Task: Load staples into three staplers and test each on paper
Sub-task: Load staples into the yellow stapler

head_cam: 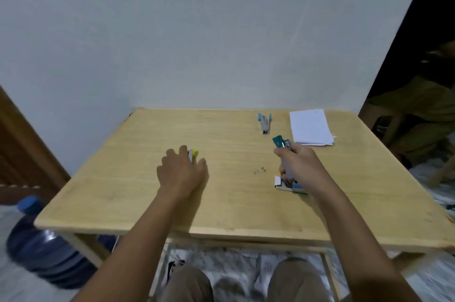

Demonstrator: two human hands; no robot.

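My right hand (299, 166) grips a teal and grey stapler (283, 147), its teal tip pointing up and away, held above the table. Just below that hand lies a small staple box (283, 184) with its white flap open. My left hand (183, 168) lies palm down over a yellow stapler (193, 153); only the stapler's far end shows past my fingers. A light blue stapler (264, 123) lies opened out near the far edge. A stack of white paper (310, 126) sits at the far right. A few loose staples (259, 170) lie between my hands.
The wooden table (138, 190) stands against a pale wall. A blue water jug (41, 242) stands on the floor at the left. A wooden door is at the far left, and dark clutter at the right.
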